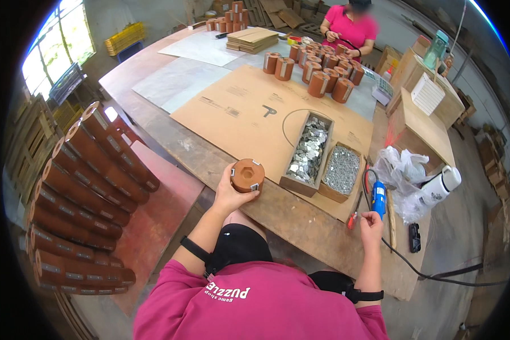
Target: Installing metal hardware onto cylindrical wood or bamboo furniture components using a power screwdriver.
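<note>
My left hand [228, 195] is wrapped round a reddish-brown cylinder [248, 177] at the table's near edge. A hexagonal recess shows in its top, and small metal pieces sit along its rim. My right hand [372, 228] is raised by the right side of the table with fingertips pinched together; whatever they hold, if anything, is too small to make out. Just beyond it lies a blue corded power tool [378, 195]. A red-handled screwdriver [352, 219] lies to its left. Ahead are a long wooden box of flat metal pieces [310, 148] and a carton of screws or nails [341, 169].
Stacked brown cylinders [85, 170] stand on a reddish board at left. More cylinders [317, 82] cover the far table, where a co-worker [352, 28] in pink handles something. At right are a white bottle [441, 184], plastic bags [402, 170], a black object [415, 238] and a trailing cord.
</note>
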A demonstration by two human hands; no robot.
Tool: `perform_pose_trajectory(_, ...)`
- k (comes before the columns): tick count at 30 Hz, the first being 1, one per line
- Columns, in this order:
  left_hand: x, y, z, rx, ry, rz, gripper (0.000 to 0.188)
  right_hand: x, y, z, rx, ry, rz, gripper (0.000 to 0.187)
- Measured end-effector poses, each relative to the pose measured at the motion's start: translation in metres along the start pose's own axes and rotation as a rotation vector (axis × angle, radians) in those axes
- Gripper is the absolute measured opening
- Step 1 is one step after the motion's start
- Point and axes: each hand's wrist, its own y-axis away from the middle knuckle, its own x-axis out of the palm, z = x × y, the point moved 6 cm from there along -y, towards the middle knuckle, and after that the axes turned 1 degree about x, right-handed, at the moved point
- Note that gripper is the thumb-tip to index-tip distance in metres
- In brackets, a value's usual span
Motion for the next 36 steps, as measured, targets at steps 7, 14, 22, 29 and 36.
perform_pose_trajectory(7, 0.065, 0.032, -0.084, 0.158, 0.196, 0.412, 0.081, -0.028, 0.028, 0.007, -0.128, 0.62, -0.228, 0.012)
perform_pose_trajectory(14, 0.126, 0.049, -0.086, 0.257, 0.081, 0.614, 0.081, -0.024, 0.001, -0.001, 0.141, 0.689, -0.205, 0.054)
perform_pose_trajectory(22, 0.153, 0.059, -0.073, 0.281, 0.101, 0.669, 0.084, -0.023, -0.029, -0.025, 0.394, 0.82, -0.087, 0.071)
perform_pose_trajectory(29, 0.13, 0.067, -0.105, 0.623, -0.209, 0.458, 0.084, -0.025, -0.026, -0.025, 0.378, 0.794, -0.129, 0.07)
perform_pose_trajectory(36, 0.126, 0.077, -0.094, 0.718, -0.122, 0.356, 0.069, -0.026, -0.026, -0.022, 0.353, 0.794, -0.131, 0.068)
